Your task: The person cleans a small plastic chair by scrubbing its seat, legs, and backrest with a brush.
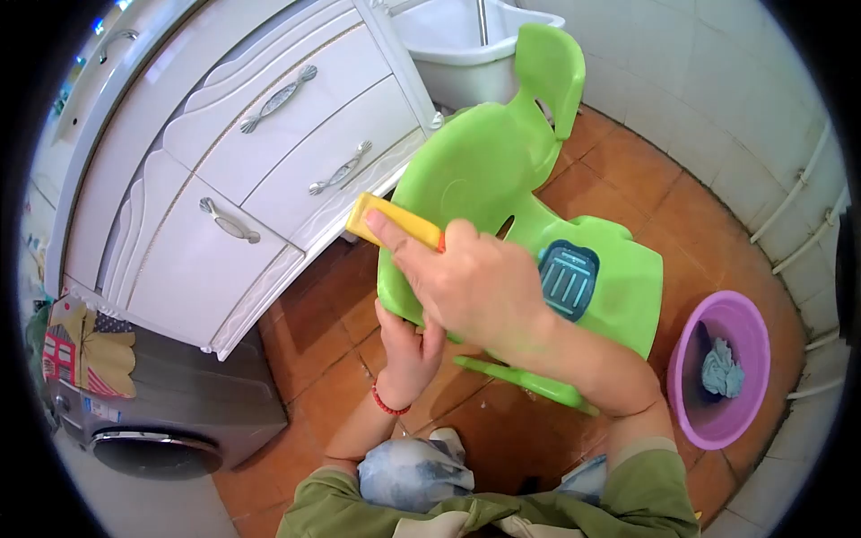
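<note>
A bright green plastic child's chair (484, 152) fills the middle of the head view, tilted on the floor. My right hand (489, 282) is closed around a flat yellow bar with an orange end (399, 222), held just above the chair's rim with a finger stretched along it. Its underside is hidden, so I cannot tell what kind of tool it is. Below, my left hand (408, 350), with a red bead bracelet at the wrist, grips the chair's lower edge. On the green surface beside my right forearm lies a teal soap dish (569, 280).
A purple basin (717, 430) with a crumpled light blue cloth (722, 369) stands on the tiles at right. To the left are a white drawer cabinet (296, 117) and a grey washing machine (179, 412). Behind the chair is a white tub (448, 58); pipes run along the wall.
</note>
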Motion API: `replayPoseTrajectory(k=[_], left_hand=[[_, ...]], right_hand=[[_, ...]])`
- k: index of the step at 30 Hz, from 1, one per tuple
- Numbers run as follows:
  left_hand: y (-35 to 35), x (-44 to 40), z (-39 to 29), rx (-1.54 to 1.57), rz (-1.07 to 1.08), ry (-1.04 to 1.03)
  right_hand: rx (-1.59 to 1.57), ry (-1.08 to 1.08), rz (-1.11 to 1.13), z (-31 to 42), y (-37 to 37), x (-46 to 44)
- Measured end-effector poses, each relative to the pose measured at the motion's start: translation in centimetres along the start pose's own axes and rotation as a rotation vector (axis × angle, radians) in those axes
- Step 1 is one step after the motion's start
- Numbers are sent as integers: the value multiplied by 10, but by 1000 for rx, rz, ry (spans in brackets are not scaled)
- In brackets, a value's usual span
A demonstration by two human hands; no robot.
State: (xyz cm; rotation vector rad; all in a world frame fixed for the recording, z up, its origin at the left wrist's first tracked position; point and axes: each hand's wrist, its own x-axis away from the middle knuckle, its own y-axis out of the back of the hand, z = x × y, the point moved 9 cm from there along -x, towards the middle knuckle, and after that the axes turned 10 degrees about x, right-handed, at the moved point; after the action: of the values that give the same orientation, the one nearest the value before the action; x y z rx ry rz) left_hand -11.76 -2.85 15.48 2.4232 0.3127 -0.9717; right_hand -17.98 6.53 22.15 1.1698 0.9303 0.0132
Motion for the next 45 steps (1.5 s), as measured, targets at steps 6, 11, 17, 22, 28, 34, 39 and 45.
replayPoseTrajectory(k=[6, 11, 17, 22, 28, 34, 39, 45], left_hand=[[1, 0, 2, 8, 69, 23], [-3, 4, 12, 159, 101, 134], [2, -1, 3, 33, -39, 93], [3, -1, 2, -65, -66, 12], [3, -1, 3, 18, -101, 65], [3, -4, -2, -40, -69, 63], [3, 0, -3, -28, -42, 82], [3, -1, 4, 98, -82, 132]], right_hand=[[-138, -436, -79, -124, -32, -58], [-103, -22, -53, -6, -8, -4], [-147, -202, -68, -82, -28, -24], [-114, -86, -214, -42, -31, -7], [-62, 112, -142, -14, 7, -1], [167, 64, -87, -35, -5, -42], [50, 330, -73, 10, 28, 13], [118, 83, 92, -41, -6, -50]])
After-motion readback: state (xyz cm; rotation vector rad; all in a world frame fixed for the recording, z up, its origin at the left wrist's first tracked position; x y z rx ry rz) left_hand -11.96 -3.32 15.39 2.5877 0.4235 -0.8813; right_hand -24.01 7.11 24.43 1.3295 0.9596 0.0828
